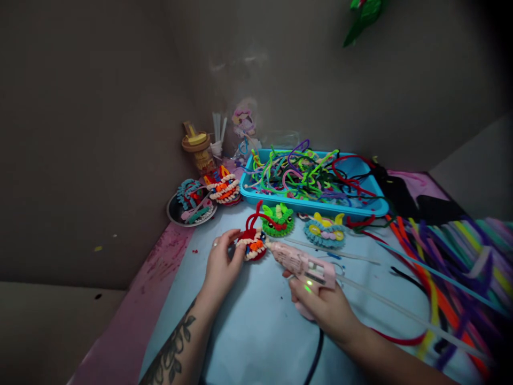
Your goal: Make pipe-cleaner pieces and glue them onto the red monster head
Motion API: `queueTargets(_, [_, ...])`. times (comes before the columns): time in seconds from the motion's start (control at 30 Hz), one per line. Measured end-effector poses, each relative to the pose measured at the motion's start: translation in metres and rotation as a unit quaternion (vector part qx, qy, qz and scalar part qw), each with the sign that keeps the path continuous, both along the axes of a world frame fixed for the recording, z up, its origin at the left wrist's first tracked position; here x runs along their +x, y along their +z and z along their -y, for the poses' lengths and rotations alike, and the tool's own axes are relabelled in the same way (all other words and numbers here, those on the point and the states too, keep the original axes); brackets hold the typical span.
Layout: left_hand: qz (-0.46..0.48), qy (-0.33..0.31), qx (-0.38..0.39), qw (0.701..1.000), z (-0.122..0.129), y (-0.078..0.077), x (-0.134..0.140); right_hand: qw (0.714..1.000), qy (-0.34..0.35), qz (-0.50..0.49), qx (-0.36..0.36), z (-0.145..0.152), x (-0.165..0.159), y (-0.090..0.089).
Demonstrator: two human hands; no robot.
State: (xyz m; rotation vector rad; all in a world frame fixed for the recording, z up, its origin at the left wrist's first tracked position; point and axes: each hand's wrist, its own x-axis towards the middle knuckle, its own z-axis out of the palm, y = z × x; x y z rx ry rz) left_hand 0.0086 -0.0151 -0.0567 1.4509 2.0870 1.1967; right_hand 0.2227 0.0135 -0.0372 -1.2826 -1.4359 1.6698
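Observation:
Between the fingers of my left hand (225, 255) is a small red pipe-cleaner figure (253, 248) with white, orange and blue parts. Red pipe-cleaner loops stick up from its top. My right hand (323, 307) is wrapped round a pink glue gun (302, 262), whose nozzle points left and touches or nearly touches the figure's right side. Green light glows by my thumb, and a long clear glue stick (401, 310) trails from the gun's back. Just behind sit a green pipe-cleaner figure (276, 220) and a blue-and-yellow one (325, 231).
A blue tray (312, 206) holds tangled pipe cleaners. To its left are an orange-and-white figure (223, 187), a metal bowl (173, 214) with craft pieces, and a brown cup (202, 158). Loose pipe cleaners (460, 267) crowd the right. The gun's black cord (316, 358) runs toward me.

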Motion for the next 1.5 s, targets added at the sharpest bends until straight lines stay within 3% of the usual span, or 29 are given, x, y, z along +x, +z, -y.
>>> queueTargets(0.27, [0.142, -0.008, 0.012, 0.99, 0.004, 0.006, 0.0, 1.0, -0.018, 0.006, -0.004, 0.004, -0.002, 0.001])
queueTargets(0.4, [0.072, -0.007, 0.01, 0.997, 0.003, 0.005, 0.002, 0.999, -0.032, 0.006, 0.005, 0.005, -0.002, 0.0])
queueTargets(0.6, [0.02, -0.025, 0.022, 0.999, 0.009, 0.006, 0.001, 1.0, 0.01, 0.008, 0.004, -0.002, 0.002, 0.001])
queueTargets(0.8, [-0.067, -0.079, -0.026, 0.994, 0.002, 0.01, 0.011, 0.996, -0.027, -0.001, 0.091, -0.007, 0.002, 0.001])
queueTargets(0.97, [-0.073, -0.069, -0.052, 0.994, -0.011, 0.013, 0.014, 0.996, -0.026, -0.016, 0.087, -0.007, 0.002, -0.005])
queueTargets(1.13, [-0.001, -0.169, -0.04, 0.985, -0.005, 0.022, -0.008, 0.994, -0.023, -0.023, 0.103, -0.006, 0.002, -0.007])
queueTargets(1.3, [0.089, -0.183, -0.04, 0.978, 0.005, 0.031, -0.024, 0.991, -0.016, -0.007, 0.132, -0.007, 0.002, -0.007])
queueTargets(1.5, [0.023, -0.203, -0.057, 0.977, 0.011, 0.029, -0.018, 0.994, -0.043, -0.028, 0.092, -0.008, 0.004, -0.012])
